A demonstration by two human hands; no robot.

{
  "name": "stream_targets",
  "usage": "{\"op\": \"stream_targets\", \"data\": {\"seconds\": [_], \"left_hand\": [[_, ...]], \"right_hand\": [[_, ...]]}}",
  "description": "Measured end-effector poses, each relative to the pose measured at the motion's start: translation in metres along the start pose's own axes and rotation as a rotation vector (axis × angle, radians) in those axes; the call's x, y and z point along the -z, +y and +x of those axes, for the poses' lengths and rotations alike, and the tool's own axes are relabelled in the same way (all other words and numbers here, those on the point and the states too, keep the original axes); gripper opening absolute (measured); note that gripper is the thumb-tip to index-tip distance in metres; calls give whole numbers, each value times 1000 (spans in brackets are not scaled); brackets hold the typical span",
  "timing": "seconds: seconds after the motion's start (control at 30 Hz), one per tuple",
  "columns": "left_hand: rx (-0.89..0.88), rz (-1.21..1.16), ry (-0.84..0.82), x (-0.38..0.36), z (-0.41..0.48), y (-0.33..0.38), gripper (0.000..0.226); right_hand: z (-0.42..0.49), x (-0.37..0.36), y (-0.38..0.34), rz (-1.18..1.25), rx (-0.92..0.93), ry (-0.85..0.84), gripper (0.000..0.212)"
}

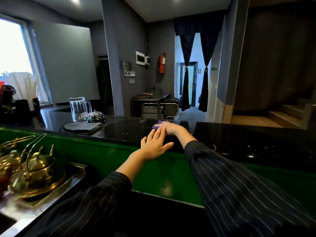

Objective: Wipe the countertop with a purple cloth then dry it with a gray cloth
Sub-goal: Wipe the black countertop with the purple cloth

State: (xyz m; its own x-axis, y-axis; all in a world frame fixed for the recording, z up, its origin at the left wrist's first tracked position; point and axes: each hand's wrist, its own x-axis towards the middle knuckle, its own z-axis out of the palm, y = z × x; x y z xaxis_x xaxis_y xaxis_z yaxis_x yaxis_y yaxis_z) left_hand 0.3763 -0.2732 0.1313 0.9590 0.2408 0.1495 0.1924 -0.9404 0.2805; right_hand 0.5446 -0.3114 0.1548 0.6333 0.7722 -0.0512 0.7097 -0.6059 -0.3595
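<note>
The black speckled countertop (130,129) runs across the middle of the view above a green front panel. My right hand (170,128) lies flat on the purple cloth (158,124) and presses it to the counter; only the cloth's far left edge shows past my fingers. My left hand (154,145) rests open near the counter's front edge, just left of and nearer than the right hand, fingers apart and holding nothing. The gray cloth (82,127) lies folded on the counter farther left.
A glass pitcher (79,109) and a metal service bell (95,116) stand behind the gray cloth. Brass kettles (34,171) sit on a tray at the lower left. Dark items crowd the counter's far left end. A metal cart stands beyond the counter.
</note>
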Motion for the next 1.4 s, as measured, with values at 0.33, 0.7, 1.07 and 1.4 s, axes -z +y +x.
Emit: {"op": "stream_targets", "data": {"seconds": [0.33,0.7,1.07,1.4], "left_hand": [[21,51,50,3,-24,-6,114],[-74,-269,382,15,-55,-10,62],[333,-1488,-102,1,-110,-9,4],[409,-1279,96,10,-135,-111,21]], "right_hand": [[-132,-3,-28,41,148,24,43],[-190,-24,-26,214,123,352,58],[-212,-70,-78,1014,142,369,21],[-155,-136,-150,1398,-212,309,25]]}}
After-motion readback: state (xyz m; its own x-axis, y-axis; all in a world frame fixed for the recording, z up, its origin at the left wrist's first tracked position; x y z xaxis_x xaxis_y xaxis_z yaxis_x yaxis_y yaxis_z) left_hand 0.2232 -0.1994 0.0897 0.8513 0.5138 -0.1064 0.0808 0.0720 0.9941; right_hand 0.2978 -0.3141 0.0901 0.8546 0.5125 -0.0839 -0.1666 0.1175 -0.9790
